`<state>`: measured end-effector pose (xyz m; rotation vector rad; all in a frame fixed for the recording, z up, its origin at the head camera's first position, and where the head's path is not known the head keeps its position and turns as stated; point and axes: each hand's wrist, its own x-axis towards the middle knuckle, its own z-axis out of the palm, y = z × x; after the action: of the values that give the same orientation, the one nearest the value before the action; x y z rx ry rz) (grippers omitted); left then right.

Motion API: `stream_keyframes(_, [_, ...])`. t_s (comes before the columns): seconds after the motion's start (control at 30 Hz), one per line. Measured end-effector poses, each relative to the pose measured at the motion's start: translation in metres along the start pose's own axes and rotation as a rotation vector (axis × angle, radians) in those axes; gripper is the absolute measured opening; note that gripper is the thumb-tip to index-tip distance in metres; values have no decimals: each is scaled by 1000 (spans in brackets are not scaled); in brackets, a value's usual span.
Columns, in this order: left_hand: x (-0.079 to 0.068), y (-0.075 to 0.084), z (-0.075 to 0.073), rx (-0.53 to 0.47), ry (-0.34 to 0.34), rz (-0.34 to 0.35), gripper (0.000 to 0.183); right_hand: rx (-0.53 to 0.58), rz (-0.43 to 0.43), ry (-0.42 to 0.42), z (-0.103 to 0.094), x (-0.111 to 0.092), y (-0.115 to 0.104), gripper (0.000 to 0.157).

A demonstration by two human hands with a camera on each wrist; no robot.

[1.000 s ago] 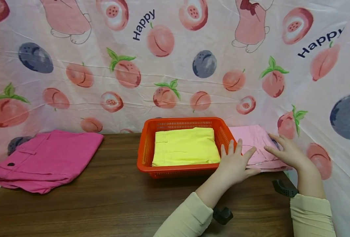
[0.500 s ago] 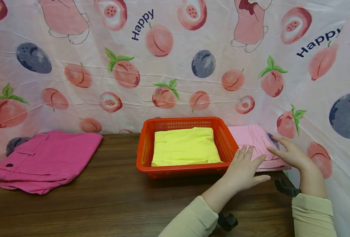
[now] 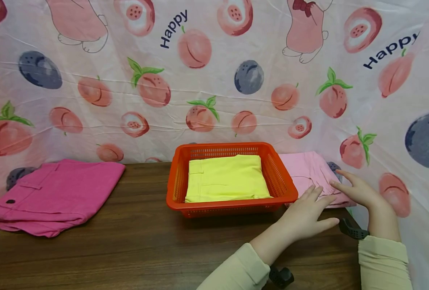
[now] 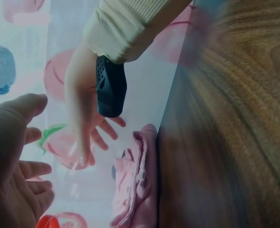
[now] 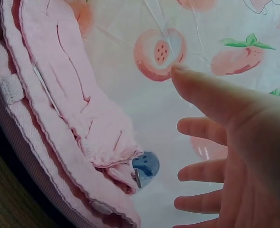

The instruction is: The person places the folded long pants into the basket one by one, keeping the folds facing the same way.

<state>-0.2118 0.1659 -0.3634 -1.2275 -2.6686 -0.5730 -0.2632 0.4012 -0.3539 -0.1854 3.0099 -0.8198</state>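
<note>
Folded light pink pants point(image 3: 303, 164) lie at the right, behind the orange-red basket's corner. My left hand point(image 3: 305, 219) reaches over their front edge with fingers spread, holding nothing. On their right side is my right hand point(image 3: 359, 193), its fingers apart and also without anything in them. The right wrist view shows a gap between the right hand point(image 5: 254, 142) and the layered waistband of the light pink pants point(image 5: 68, 99). In the left wrist view both hands hang above the level of the table. Folded yellow pants point(image 3: 229, 179) lie inside the basket point(image 3: 236, 204).
Folded hot pink pants point(image 3: 69, 187) with a dark button lie at the far left of the brown wooden table point(image 3: 127, 249). A fruit-printed cloth point(image 3: 214, 80) hangs close behind the table and along its right side.
The left hand has moved right and slightly down, away from the basket's rim. The right hand has shifted slightly to the right. Basket and pants have stayed in place.
</note>
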Motion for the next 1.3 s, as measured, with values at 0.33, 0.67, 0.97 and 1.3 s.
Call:
stream_keyframes(0.33, [1, -5, 17, -153, 4, -30, 61, 53, 17, 6, 9, 2, 9, 73])
stream_keyframes(0.67, [1, -15, 40, -407, -9, -180, 61, 100, 28, -7, 18, 7, 20, 77])
stream_keyframes(0.97, [5, -15, 53, -779, 11, -412, 59, 215, 55, 10, 29, 12, 31, 76])
stream_keyframes(1.3, [14, -12, 62, -1082, 115, -603, 58, 177, 78, 61, 41, 18, 43, 79])
